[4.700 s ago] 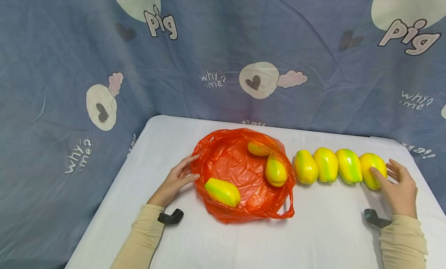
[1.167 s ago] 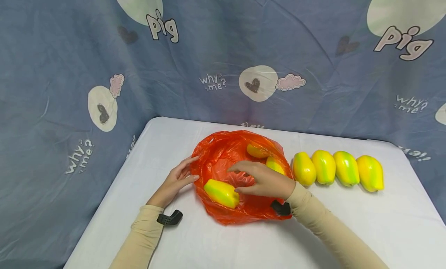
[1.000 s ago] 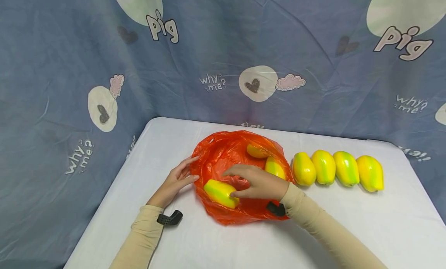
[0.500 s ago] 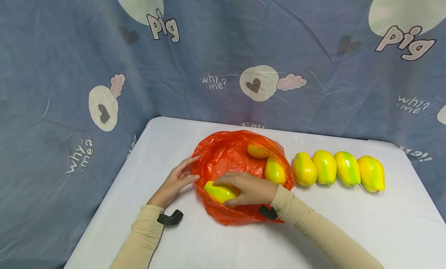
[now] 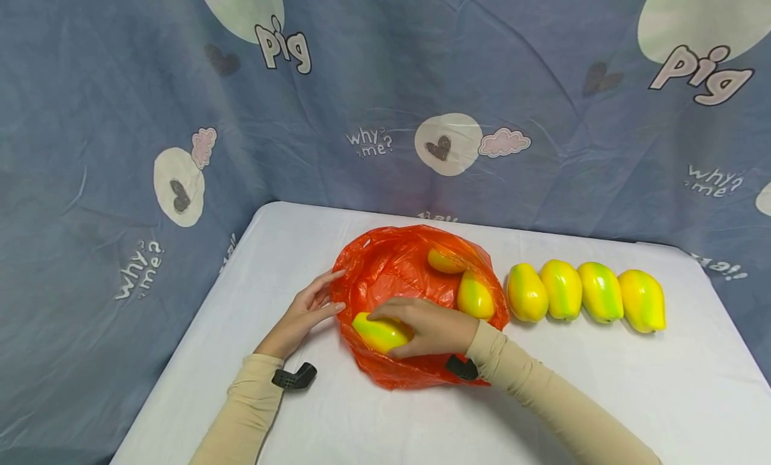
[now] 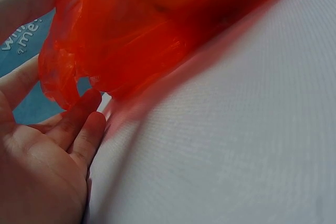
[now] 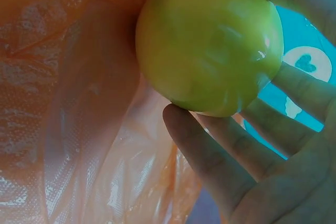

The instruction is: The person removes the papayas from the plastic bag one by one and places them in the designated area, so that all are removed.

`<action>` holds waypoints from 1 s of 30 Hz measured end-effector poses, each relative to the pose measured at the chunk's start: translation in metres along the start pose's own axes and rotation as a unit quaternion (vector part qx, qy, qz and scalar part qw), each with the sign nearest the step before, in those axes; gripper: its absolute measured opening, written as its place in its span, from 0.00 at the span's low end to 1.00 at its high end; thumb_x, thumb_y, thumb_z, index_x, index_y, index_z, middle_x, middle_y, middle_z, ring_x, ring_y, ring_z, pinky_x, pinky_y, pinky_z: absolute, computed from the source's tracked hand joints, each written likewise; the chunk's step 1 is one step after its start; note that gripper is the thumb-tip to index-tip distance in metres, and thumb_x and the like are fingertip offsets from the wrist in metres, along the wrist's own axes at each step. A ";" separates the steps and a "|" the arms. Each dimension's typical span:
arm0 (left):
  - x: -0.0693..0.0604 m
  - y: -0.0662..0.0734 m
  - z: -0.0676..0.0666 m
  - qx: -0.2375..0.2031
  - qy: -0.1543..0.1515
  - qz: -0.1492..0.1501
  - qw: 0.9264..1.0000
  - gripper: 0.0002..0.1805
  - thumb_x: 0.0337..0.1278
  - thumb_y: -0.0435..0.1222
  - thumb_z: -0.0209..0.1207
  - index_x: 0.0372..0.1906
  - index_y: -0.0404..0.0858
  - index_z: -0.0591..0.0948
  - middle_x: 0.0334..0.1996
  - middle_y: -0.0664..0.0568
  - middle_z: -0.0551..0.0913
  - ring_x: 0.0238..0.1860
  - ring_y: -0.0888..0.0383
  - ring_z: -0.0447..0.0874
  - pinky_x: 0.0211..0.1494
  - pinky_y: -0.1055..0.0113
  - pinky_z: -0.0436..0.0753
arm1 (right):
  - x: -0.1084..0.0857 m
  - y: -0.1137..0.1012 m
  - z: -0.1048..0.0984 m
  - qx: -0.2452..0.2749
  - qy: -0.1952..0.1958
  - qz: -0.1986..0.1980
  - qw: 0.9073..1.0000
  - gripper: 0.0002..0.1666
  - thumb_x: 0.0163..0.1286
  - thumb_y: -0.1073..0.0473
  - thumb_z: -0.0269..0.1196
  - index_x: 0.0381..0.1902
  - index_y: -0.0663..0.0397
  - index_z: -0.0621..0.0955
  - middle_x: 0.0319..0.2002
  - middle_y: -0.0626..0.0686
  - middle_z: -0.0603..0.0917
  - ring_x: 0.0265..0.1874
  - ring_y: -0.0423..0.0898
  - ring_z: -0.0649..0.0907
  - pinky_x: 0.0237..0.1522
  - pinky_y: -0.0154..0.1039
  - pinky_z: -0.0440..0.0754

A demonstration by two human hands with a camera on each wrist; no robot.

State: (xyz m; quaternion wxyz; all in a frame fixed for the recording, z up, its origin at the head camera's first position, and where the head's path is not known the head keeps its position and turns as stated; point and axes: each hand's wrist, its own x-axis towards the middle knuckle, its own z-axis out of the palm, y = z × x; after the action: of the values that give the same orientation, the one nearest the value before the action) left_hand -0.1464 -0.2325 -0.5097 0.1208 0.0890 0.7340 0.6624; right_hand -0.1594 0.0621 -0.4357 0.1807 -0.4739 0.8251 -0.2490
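In the head view, a red plastic bag (image 5: 415,271) lies wide open on the table with 3 yellow-green papayas showing inside. My right hand (image 5: 424,328) reaches into it and grips the near-left papaya (image 5: 376,331), thumb on the near side, fingers on the far side. The right wrist view shows the rounded end of this papaya (image 7: 210,45) between thumb and fingers. My left hand (image 5: 304,314) touches the bag's left rim with loosely spread fingers. In the left wrist view, its fingertips (image 6: 89,124) rest by the thin red plastic (image 6: 121,40).
Right of the bag, several more papayas (image 5: 563,290) stand side by side in a row. Another papaya (image 5: 476,296) and a partly covered papaya (image 5: 444,259) lie at the bag's right side. A white cloth covers the table (image 5: 361,425); a blue printed curtain (image 5: 385,83) hangs behind.
My right hand has left the rightmost papaya of the row, moved left into the bag and closed round the near-left papaya. The left hand stays at the rim.
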 end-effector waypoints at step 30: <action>-0.001 0.002 0.001 0.001 0.003 -0.003 1.000 0.33 0.69 0.38 0.64 0.76 0.55 0.70 0.83 0.59 0.54 0.83 0.52 0.55 0.74 0.80 0.67 | -0.045 0.001 -0.019 0.076 0.165 0.032 0.983 0.40 0.63 0.51 0.76 0.71 0.44 0.75 0.69 0.43 0.78 0.70 0.44 0.76 0.73 0.48 0.76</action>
State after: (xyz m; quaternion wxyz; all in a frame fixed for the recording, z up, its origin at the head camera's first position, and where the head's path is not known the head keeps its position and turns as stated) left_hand -0.1456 -0.2318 -0.5082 0.1202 0.0852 0.7352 0.6616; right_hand -0.1485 0.1064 -0.4183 0.0856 -0.3848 0.8366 -0.3804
